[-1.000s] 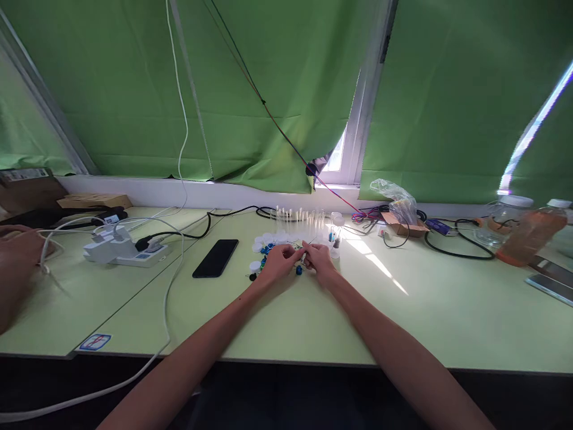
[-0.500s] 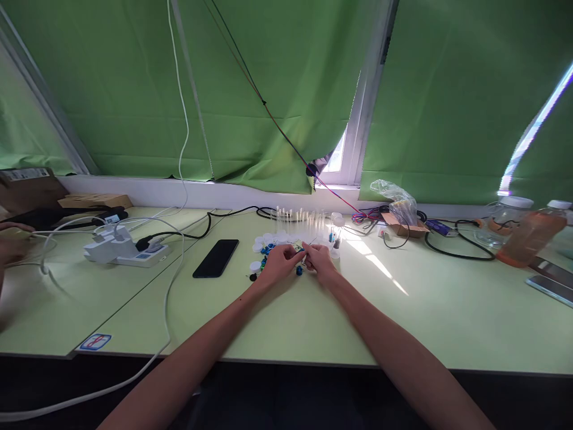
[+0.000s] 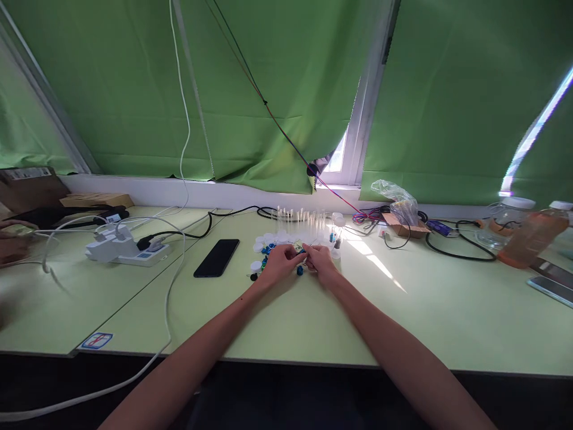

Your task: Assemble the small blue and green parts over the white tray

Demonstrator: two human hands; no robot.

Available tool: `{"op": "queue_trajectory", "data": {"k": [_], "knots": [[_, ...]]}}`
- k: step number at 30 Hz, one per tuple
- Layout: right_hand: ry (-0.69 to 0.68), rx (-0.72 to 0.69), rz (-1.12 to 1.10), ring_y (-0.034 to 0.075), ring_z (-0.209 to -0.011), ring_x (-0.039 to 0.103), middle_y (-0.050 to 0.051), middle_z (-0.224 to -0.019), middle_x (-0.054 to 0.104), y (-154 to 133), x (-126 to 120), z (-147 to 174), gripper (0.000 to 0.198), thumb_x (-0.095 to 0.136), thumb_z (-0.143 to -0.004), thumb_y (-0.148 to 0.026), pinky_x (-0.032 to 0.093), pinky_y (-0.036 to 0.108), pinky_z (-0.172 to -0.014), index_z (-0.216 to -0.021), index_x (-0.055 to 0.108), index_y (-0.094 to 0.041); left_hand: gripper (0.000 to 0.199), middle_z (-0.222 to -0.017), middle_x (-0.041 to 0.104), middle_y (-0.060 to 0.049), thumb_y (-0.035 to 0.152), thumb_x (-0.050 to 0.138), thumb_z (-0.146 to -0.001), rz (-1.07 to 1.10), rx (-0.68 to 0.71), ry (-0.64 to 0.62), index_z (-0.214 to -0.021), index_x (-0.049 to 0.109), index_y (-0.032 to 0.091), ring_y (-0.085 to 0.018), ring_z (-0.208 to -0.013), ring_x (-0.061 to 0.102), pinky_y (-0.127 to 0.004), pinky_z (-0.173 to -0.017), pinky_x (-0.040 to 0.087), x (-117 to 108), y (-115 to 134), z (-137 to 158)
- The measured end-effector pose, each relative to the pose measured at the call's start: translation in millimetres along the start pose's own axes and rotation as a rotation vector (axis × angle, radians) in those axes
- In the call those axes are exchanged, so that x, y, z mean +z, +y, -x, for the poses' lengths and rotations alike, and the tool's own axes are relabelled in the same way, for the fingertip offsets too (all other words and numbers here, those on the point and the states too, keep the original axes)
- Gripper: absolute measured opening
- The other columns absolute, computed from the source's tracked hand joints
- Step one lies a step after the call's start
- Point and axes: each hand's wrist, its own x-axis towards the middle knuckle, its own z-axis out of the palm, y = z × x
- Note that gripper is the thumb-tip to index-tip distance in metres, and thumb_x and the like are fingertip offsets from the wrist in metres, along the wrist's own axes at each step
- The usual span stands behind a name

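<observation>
Small blue piece (image 3: 302,251) sits between the meeting fingertips of both hands, just above the bench (image 3: 286,325) and in front of a row of clear tubes (image 3: 301,222). Left hand (image 3: 283,263) is narrow, thumb and forefinger pinched on the piece's left; right hand (image 3: 320,260) is curled in a similar pinch at its right, mostly hiding it. Just nearer lies a blue knob-like part (image 3: 299,270). White caps (image 3: 255,266) and a black part (image 3: 254,277) lie left of the left hand.

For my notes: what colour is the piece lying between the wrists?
The piece is blue, seen in the head view.
</observation>
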Motion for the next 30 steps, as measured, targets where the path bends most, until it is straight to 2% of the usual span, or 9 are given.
{"op": "queue_trajectory", "data": {"k": [8, 16, 24, 30], "knots": [[0.033, -0.037, 0.008, 0.007, -0.038, 0.031, -0.006, -0.039, 0.034, 1.3, 1.2, -1.0, 0.038, 0.061, -0.079, -0.034, 0.022, 0.022, -0.039, -0.050, 0.042, -0.020, 0.041, -0.060, 0.058, -0.001, 0.055, 0.062, -0.076, -0.054, 0.019, 0.024, -0.061, 0.055, 0.018, -0.014, -0.057, 0.050, -0.027, -0.054, 0.035, 1.9, -0.1, 0.9], [0.092, -0.144, 0.144, 0.007, -0.036, 0.033, -0.006, -0.039, 0.041, 4.4, -1.0, -3.7, 0.039, 0.064, -0.074, -0.047, 0.026, 0.022, -0.039, -0.053, 0.046, -0.020, 0.035, -0.076, 0.066, -0.004, 0.052, 0.064, -0.076, -0.055, 0.040, 0.008, -0.076, 0.062, 0.017, -0.016, -0.064, 0.056, -0.028, -0.059, 0.040, 1.1, 1.8, 2.2], [0.111, -0.263, 0.260, 0.009, -0.038, 0.038, -0.005, -0.040, 0.043, 5.1, -1.4, -1.9, 0.049, 0.068, -0.066, -0.063, 0.029, 0.023, -0.041, -0.056, 0.052, -0.019, 0.032, -0.075, 0.067, -0.005, 0.049, 0.065, -0.076, -0.002, 0.079, -0.002, -0.077, 0.065, 0.018, -0.017, -0.067, 0.059, -0.029, -0.061, 0.041, 1.2, -1.7, 1.7], [0.078, -0.319, 0.321, 0.009, -0.041, 0.038, -0.006, -0.041, 0.042, 4.8, -1.6, -2.3, 0.048, 0.061, -0.075, -0.062, 0.031, 0.024, -0.046, -0.055, 0.049, -0.019, 0.025, -0.077, 0.068, -0.005, 0.042, 0.066, -0.076, -0.017, 0.049, 0.010, -0.078, 0.063, 0.017, -0.018, -0.069, 0.060, -0.029, -0.062, 0.043, 1.1, -5.3, 0.5]]}}
